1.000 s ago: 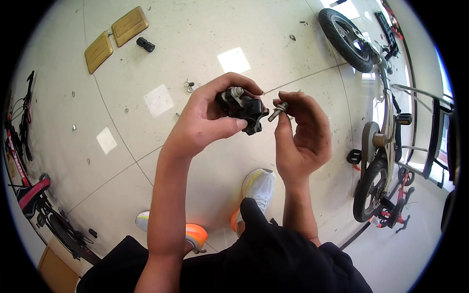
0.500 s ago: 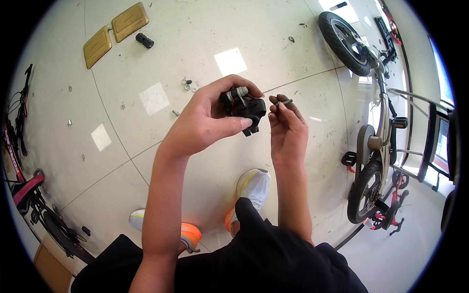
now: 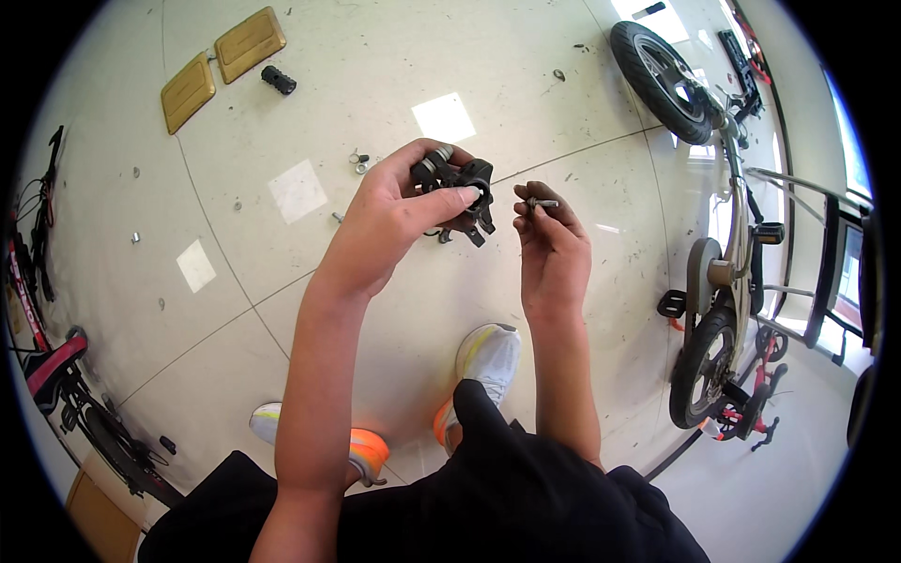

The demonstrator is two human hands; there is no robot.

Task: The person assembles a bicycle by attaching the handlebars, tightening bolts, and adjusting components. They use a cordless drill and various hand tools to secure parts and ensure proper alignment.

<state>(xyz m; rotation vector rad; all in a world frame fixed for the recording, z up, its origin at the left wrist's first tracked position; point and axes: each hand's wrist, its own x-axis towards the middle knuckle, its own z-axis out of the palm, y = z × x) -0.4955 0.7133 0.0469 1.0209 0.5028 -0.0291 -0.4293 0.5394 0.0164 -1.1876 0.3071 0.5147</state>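
Observation:
My left hand (image 3: 389, 206) is wrapped round a black bicycle part (image 3: 477, 175) that looks like a clamp, with a round opening and short prongs. The thumb lies across it, and a grey ribbed piece (image 3: 439, 158) shows at its upper left. Just to the right, my right hand (image 3: 556, 246) pinches a small metal bolt (image 3: 548, 204) between thumb and fingers. The bolt lies sideways, its free end pointing right. A gap separates it from the black part. My palm and fingers hide some of the clamp-like part.
Small nuts and washers (image 3: 361, 169) lie on the tiled floor beyond my left hand, near a black cylindrical piece (image 3: 278, 80) and two tan pads (image 3: 250, 43). A small bike (image 3: 706, 272) rests along the right; another bicycle (image 3: 94, 422) is at the left. My shoes (image 3: 490, 357) are below.
My left hand has turned the black part, so its round opening now shows more, and moved it slightly left. The bolt in my right hand has shifted a little lower.

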